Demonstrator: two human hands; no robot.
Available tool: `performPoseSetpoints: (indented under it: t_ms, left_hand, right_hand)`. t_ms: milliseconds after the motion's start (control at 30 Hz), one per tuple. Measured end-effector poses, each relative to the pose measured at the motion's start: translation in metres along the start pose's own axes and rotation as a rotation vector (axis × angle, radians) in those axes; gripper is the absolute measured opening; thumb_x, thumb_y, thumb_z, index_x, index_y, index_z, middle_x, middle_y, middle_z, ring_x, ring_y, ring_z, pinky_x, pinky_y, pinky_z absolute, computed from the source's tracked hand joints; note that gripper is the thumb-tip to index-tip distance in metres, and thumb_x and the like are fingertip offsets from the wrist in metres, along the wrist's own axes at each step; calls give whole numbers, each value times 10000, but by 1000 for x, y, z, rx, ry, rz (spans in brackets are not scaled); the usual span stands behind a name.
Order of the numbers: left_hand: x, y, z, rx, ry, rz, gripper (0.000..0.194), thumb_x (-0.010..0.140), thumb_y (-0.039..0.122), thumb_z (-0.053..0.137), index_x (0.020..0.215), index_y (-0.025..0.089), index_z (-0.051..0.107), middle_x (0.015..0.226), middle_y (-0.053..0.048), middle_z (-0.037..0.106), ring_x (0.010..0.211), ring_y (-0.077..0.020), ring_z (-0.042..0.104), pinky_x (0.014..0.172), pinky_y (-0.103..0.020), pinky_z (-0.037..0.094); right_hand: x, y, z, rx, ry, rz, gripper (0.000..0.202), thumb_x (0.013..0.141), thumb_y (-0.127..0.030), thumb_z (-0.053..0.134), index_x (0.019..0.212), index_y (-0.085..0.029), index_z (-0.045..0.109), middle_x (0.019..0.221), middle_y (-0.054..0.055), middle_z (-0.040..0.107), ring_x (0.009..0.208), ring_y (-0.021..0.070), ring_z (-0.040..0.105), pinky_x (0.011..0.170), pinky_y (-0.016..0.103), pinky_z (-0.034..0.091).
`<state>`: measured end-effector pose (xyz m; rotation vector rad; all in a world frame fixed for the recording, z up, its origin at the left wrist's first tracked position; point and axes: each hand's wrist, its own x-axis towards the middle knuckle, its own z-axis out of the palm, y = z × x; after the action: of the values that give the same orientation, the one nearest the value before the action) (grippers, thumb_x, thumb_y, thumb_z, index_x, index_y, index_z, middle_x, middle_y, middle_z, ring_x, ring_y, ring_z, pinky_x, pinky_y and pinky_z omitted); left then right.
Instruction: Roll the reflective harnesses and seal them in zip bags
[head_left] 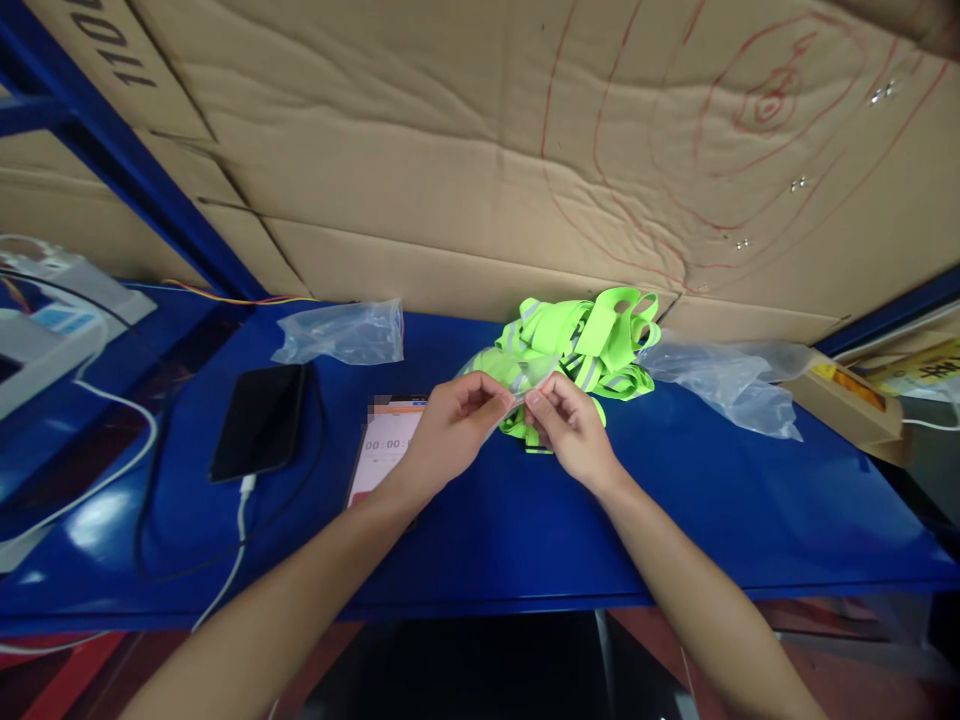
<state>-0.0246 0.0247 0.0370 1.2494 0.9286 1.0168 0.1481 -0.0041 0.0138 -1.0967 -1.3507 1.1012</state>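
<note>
Both hands meet near the middle of the view, pinching the edge of a clear plastic bag (487,368). My left hand (463,425) has thumb and fingers closed on one side of the bag's edge. My right hand (570,425) is closed on the other side, its fingertips close to the left ones. Just behind the bag lies a heap of neon green straps (611,335) with grey reflective stripes. Some green shows through the film; whether any of it is inside the bag I cannot tell.
On the blue table (517,560) lie a phone showing a timer (382,450), a black phone with a white cable (259,422), and plastic bags at left (345,333) and right (731,385). A small cardboard box (847,410) sits at right. Cardboard (420,170) stands behind.
</note>
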Motion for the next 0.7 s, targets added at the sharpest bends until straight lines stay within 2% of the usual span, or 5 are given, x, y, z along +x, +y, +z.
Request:
performPoseSetpoints:
  t_ms: [267, 433, 567, 633, 700]
  left_hand:
    - [17, 12, -28, -55, 283, 220, 113, 815, 288, 765, 797, 197, 700, 610, 21, 607, 517, -87, 525, 485, -211, 339]
    - [-1, 2, -10, 241, 103, 284, 182, 951, 378, 693, 925, 197, 691, 664, 19, 645, 586, -114, 601, 571, -235, 465]
    - [-3, 5, -18, 547, -226, 438, 184, 981, 356, 640, 1091, 222, 702, 1027, -47, 748, 950, -180, 708, 873, -300, 562]
    - [6, 7, -32, 775, -370, 491, 427, 931, 314, 691, 1348, 254, 618, 1454, -98, 615, 1368, -267, 564, 1173, -435, 444]
    - [18, 5, -45, 973, -371, 441, 802, 852, 313, 778, 1565, 279, 412, 1702, -132, 326, 1580, -362, 294, 1281, -591, 259]
  right_hand:
    - [-9, 1, 10, -396, 114, -78, 307, 962, -380, 602, 741, -229, 452, 594, -64, 444, 532, 98, 403, 540, 254, 325]
    - [-8, -3, 1, -684, 324, -196, 160, 965, -363, 616, 895, -221, 596, 906, 26, 611, 673, 133, 538, 666, 292, 441]
    - [-5, -2, -7, -841, 251, -139, 295, 993, -475, 600, 1043, -218, 735, 1239, 110, 627, 730, 156, 607, 707, 337, 493]
    - [-4, 0, -8, -886, 226, -116, 342, 980, -516, 616, 1050, -213, 759, 1252, 117, 634, 798, 191, 635, 729, 352, 507]
    - [-4, 1, -7, -881, 212, -104, 364, 960, -528, 647, 1111, -220, 770, 1259, 113, 632, 835, 205, 647, 755, 361, 523]
